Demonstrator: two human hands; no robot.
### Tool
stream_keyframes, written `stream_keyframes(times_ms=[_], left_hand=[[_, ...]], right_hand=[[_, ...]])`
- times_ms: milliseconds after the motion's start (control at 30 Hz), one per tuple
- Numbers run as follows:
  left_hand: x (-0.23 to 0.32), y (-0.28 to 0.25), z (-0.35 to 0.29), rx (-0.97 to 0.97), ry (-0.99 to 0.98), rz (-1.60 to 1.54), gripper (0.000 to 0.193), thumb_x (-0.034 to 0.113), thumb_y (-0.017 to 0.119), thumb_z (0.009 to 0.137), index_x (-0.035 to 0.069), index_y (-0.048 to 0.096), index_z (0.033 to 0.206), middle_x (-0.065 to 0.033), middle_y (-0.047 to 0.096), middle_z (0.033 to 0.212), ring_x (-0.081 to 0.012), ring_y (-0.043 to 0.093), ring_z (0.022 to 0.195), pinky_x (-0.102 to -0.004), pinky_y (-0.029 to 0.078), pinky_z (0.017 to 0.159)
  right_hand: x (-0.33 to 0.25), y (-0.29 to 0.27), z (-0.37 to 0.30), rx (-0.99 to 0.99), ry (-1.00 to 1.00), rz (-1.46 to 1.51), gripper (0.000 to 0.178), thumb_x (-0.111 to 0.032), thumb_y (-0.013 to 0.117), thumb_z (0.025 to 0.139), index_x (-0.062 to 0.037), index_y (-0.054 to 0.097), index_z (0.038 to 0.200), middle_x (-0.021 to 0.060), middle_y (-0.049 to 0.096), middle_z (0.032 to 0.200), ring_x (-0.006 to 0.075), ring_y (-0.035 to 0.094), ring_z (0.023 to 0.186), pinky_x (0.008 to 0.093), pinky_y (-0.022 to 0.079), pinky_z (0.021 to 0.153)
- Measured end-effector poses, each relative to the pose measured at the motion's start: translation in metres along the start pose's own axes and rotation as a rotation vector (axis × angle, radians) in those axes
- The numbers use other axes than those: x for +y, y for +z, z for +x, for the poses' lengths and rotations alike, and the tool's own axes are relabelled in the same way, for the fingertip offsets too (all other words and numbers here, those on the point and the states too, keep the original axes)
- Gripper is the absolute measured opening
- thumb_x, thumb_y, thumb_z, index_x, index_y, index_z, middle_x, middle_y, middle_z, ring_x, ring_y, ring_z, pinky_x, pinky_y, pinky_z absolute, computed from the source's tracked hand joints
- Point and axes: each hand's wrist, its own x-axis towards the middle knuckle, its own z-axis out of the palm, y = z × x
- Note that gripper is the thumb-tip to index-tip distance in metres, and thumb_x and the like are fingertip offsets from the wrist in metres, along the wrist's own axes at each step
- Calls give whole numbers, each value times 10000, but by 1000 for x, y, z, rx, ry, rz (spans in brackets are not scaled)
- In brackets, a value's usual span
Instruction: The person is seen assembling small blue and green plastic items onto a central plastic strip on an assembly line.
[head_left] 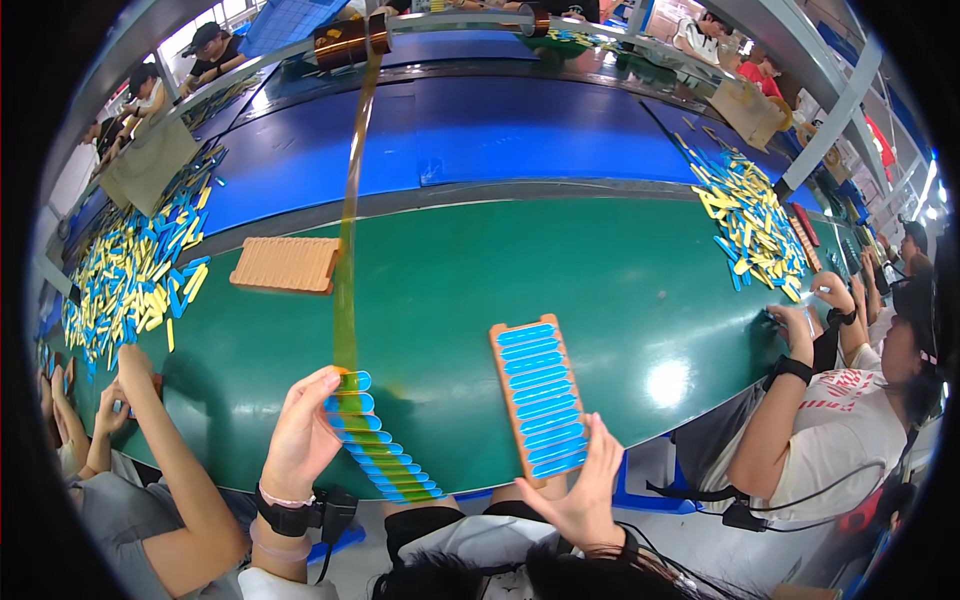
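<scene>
My left hand (303,432) is closed, pinching a row of blue, round-ended strips (385,450) near its upper end. An amber, see-through tape (346,270) lies across these strips and runs up to a roll at the far side. The row hangs slantwise toward the table's near edge. A tan slotted tray (507,400) rests on the green table, its slots filled with several similar blue strips (540,380). At the tray's near right corner is my right hand (588,490), thumb and fingers spread apart; its fingertips lie along the tray's edge.
Another tan slotted tray (287,264) lies left of the tape. Heaps of loose yellow and blue strips stand at the left (140,270) and right (755,220). The amber tape roll (345,45) hangs on a bar beyond the blue surface (480,130). Co-workers sit close on both sides.
</scene>
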Motion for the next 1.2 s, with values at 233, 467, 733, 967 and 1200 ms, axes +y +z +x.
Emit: stream_keyframes(times_ms=[233, 467, 733, 967, 1200], left_hand=[[22, 1, -10, 46, 53, -20, 190, 136, 468, 853, -30, 535, 918, -103, 596, 844, -177, 586, 713, -305, 493, 625], [21, 11, -8, -31, 47, 63, 84, 84, 549, 826, 7, 548, 860, -52, 603, 845, -81, 567, 756, -220, 456, 679], [-1, 49, -10, -35, 232, 210, 58, 59, 568, 816, 14, 551, 847, -35, 598, 863, -63, 542, 788, -212, 440, 689], [-56, 65, -53, 19, 258, 342, 43, 40, 569, 801, 6, 558, 826, -18, 554, 843, -59, 502, 760, -211, 413, 656], [-113, 47, -88, -113, 215, 676, 126, 102, 591, 796, -14, 548, 822, -65, 536, 793, -113, 495, 617, -224, 409, 566]], right_hand=[[-54, 47, 13, -40, -63, 117, 1004, -304, 764, 588, 121, 150, 1260, 263, 315, 1201, 393, 330, 1057, 486, 270, 883], [-68, 10, 61, -329, -127, 440, 595, -291, 624, 764, 50, 362, 1175, 209, 418, 1151, 335, 434, 1009, 395, 374, 850], [-88, 7, 126, -629, 35, 1131, 161, -151, 546, 848, 0, 563, 902, 12, 592, 822, 34, 520, 728, 199, 426, 654], [-52, -7, 62, -662, 195, 1218, 115, -98, 555, 836, 8, 560, 881, 6, 553, 871, 44, 489, 789, 206, 420, 680], [4, 5, -16, -786, 365, 1254, 85, -43, 578, 811, 24, 570, 862, 25, 556, 851, 58, 503, 776, 187, 398, 651]])
